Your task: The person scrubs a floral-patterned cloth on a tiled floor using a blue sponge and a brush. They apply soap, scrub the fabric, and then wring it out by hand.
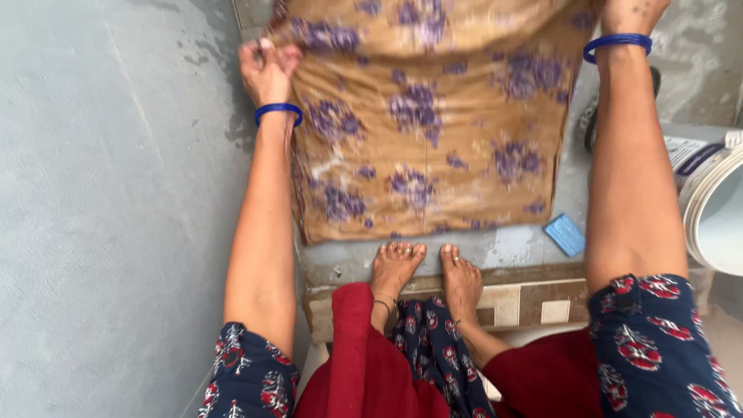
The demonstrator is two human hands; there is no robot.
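Observation:
A wet tan cloth (433, 131) with purple flower prints lies spread flat on the grey stone floor in front of my bare feet (426, 271). My left hand (267, 66) pinches the cloth's far left corner, fingers closed on the fabric. My right hand (631, 14) is at the cloth's far right corner, mostly cut off by the top edge of the view, so its grip cannot be made out. Both wrists wear blue bangles.
A blue soap bar (565, 234) lies on the wet floor by the cloth's near right corner. A white bucket (716, 209) stands at the right edge. A grey wall (108, 201) runs along the left. A tiled step (518, 302) lies under my feet.

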